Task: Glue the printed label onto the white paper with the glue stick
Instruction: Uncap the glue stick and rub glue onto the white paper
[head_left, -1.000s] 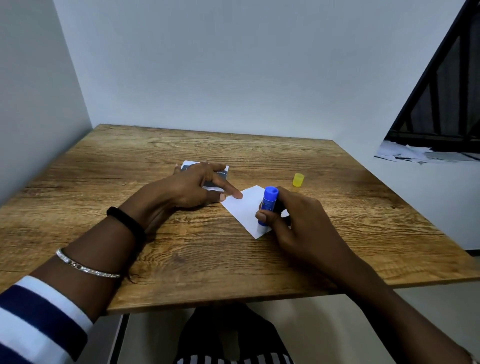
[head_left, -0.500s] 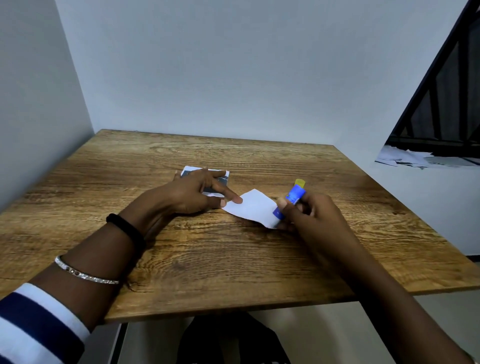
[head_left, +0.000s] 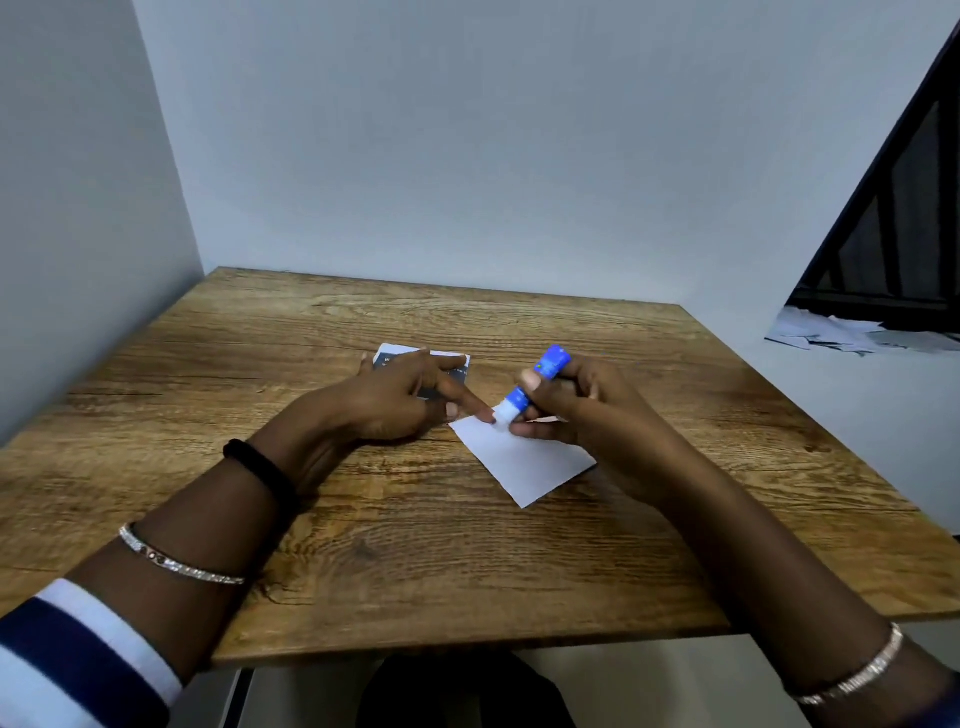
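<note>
glue stick (head_left: 530, 387) gripped by right hand (head_left: 571, 402), tip on white paper (head_left: 524, 462) mid-frame | paper pinned by straight-fingered left hand (head_left: 405, 402) | light strokes advised

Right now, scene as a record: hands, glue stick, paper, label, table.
left hand: open, lies over the label; index fingertip presses the paper's far corner
right hand: holds the glue stick
glue stick: uncapped, tilted, white tip down at that same corner
paper: flat on the table, skewed to its edge
label: on the table behind the paper, mostly hidden by the left hand, not yet glued on
</note>
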